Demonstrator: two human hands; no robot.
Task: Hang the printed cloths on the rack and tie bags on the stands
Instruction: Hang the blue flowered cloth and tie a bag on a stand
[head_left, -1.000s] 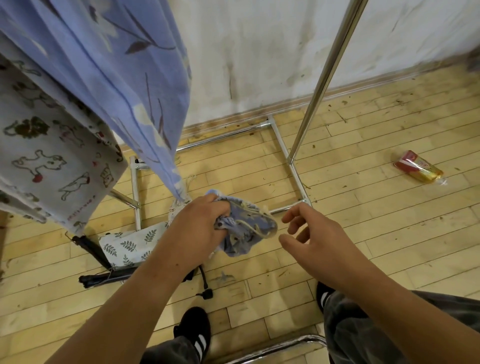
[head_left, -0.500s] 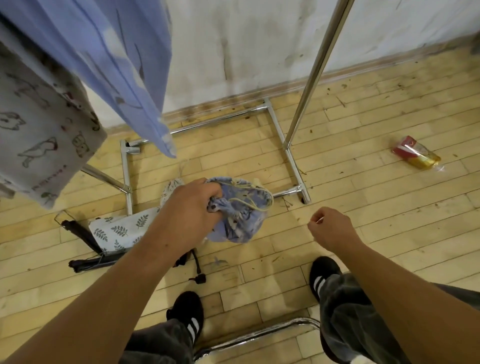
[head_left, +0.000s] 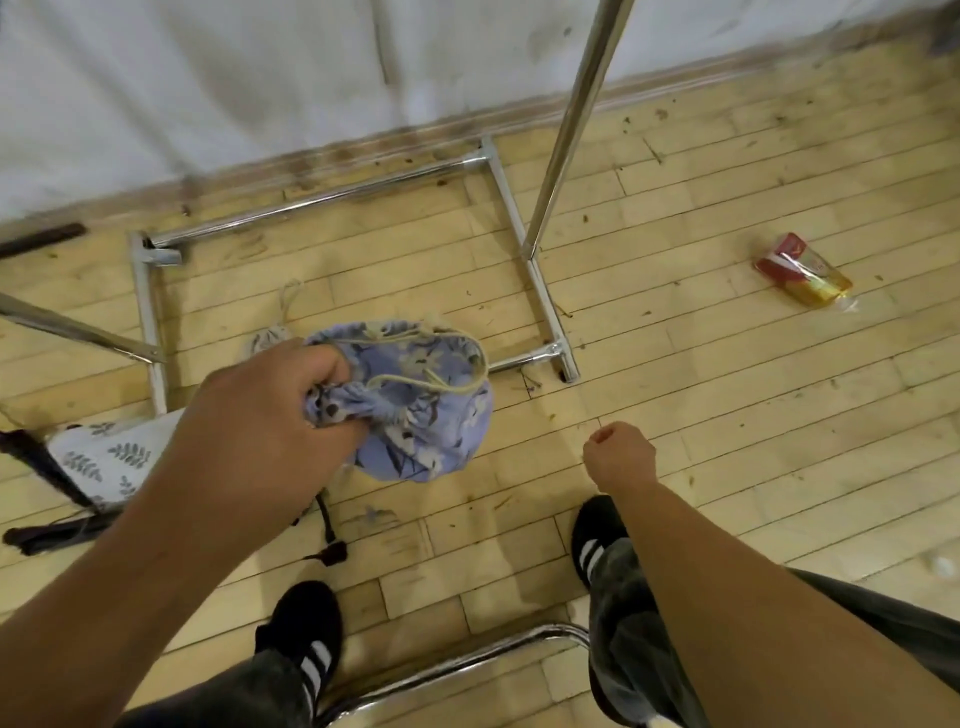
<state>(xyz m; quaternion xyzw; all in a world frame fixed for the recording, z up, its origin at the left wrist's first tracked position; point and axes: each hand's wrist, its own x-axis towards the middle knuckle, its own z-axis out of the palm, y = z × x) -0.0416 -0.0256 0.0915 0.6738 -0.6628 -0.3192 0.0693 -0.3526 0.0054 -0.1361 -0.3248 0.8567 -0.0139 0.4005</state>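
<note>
Bag-tying step: our left hand grips the bunched blue floral drawstring bag, right hand curled, empty; next we likely must free its cord for the rack upright.

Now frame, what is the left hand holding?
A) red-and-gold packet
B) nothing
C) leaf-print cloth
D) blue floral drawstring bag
D: the left hand has its fingers curled round the bunched fabric of the blue floral drawstring bag, which it holds up off the floor.
</note>
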